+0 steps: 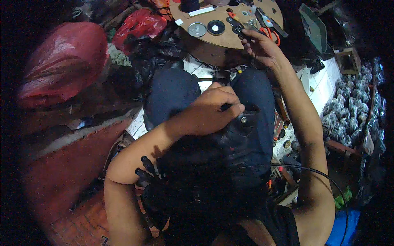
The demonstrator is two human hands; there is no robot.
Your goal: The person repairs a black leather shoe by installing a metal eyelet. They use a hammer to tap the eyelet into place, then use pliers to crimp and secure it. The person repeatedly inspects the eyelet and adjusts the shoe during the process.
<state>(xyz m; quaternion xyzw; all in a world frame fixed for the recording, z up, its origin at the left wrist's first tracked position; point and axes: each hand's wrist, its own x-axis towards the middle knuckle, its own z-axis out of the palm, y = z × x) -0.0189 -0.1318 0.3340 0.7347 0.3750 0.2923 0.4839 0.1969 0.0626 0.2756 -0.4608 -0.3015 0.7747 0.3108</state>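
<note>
My left hand (217, 108) is over my lap, fingers curled and thumb against a black piece (243, 119) with a small silver ring on it. Its full shape merges with my dark clothing. Out over the near right edge of a round wooden table (230, 40), my right hand (262, 48) grips a dark hand tool (237, 29) with a round part near its tip; the exact kind is unclear. Close by on the table are orange-handled scissors (271, 37), a silver round lid (197, 29) and a black round tin (216, 27) with a white centre.
Red plastic bags (65, 61) bulge at the left. Many clear-wrapped bundles (349, 106) crowd the right side. A green tray (314, 28) leans beside the table. A black cable (312, 169) arcs across my right arm. White tiles (324, 82) show on the floor.
</note>
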